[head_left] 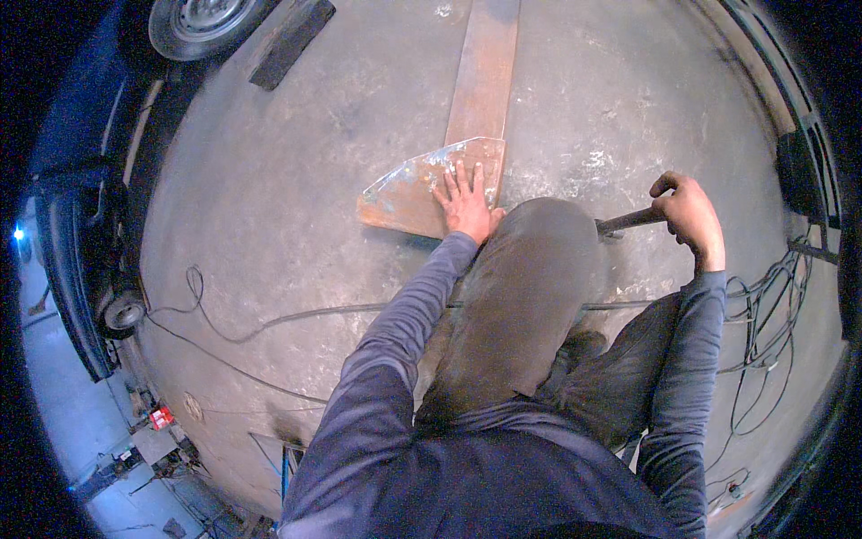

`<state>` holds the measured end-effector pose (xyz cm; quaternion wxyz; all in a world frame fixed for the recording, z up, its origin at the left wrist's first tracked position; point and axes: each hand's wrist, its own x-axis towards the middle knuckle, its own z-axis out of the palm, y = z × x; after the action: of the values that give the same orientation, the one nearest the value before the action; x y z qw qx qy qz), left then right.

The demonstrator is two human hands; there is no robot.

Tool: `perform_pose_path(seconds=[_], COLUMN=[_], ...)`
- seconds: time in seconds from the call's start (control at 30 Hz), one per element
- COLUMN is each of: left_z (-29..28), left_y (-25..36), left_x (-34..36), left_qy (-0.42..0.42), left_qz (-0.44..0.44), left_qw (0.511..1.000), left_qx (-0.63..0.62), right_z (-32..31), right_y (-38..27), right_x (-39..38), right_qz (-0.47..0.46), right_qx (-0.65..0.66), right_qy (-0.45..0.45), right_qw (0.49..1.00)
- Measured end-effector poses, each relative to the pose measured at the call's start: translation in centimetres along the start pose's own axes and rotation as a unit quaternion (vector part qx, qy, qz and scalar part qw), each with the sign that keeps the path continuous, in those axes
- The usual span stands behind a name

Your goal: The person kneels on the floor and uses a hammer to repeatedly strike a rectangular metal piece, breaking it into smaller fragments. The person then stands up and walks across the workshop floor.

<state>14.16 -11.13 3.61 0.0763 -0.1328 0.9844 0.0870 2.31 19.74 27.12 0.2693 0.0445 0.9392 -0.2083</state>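
My left hand lies flat with fingers spread on a rusty metal plate that has a slanted, chipped edge. This plate sits at the near end of a long rusty steel bar, which runs away from me along the floor. Off to the right of my knee, my right hand is closed round the end of a dark hammer-like tool. The tool points left toward the knee, and its far end is partly hidden there, so its exact kind is unclear.
A cable crosses the concrete floor beneath my legs. Coiled cables lie at the right. A dark block and a vehicle wheel are at the far left. Cluttered gear stands at the lower left.
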Motion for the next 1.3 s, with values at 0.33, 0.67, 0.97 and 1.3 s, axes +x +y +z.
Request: perform_pose_path(seconds=[0.33, 0.67, 0.97, 1.3], left_z=[-1.3, -11.7, -19.7, -20.0], left_y=[-4.2, -10.6, -6.8, -6.5], left_x=[7.5, 11.2, 2.6, -1.9], left_qy=[0.050, -0.340, -0.258, -0.313], left_qz=[-0.088, 0.026, 0.268, 0.296], left_qw=[0.988, 0.934, 0.927, 0.899], left_qx=[-0.118, -0.108, -0.050, -0.073], right_z=[-0.2, -0.1, -0.8, -0.9], right_y=[-0.3, 0.7, 0.3, 0.6], right_x=[-0.3, 0.5, 1.2, 1.5], right_qz=[0.004, 0.005, -0.002, -0.013], right_qx=[-0.006, 0.003, 0.010, 0.015], right_qy=[0.007, 0.017, -0.005, -0.003], right_qw=[1.000, 1.000, 1.000, 1.000])
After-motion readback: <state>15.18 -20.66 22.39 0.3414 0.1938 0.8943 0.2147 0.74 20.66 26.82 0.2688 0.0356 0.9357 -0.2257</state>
